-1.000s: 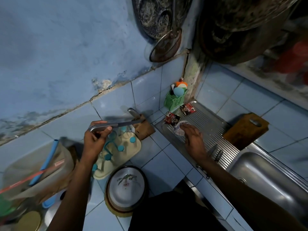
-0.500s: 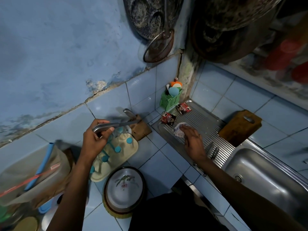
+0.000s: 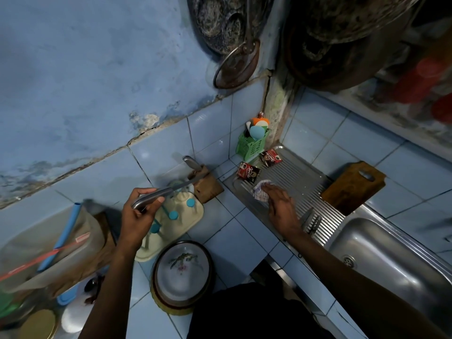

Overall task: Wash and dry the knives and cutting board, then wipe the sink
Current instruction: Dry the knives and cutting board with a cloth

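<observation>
My left hand [image 3: 139, 216] grips a steel knife [image 3: 168, 190] by its handle, blade pointing right toward a wooden knife block [image 3: 208, 187] that holds another knife [image 3: 192, 163]. My right hand [image 3: 281, 206] presses a checked cloth [image 3: 259, 192] on the ribbed steel drainboard [image 3: 300, 184]. More cutlery [image 3: 311, 220] lies on the drainboard beside my right wrist. A wooden cutting board [image 3: 352, 187] leans against the tiled wall behind the drainboard. The sink basin [image 3: 391, 260] is at the lower right.
Two red sachets [image 3: 248, 172] and a green caddy [image 3: 252, 144] sit in the corner. A cream rack with blue pegs [image 3: 181, 216], a bowl [image 3: 182, 275] and a plastic container [image 3: 49, 245] crowd the left counter. Blackened pans [image 3: 232, 62] hang overhead.
The view has shifted slightly. My left hand keeps the knife near the block. My right hand stays on the cloth and has slid a little on the drainboard.
</observation>
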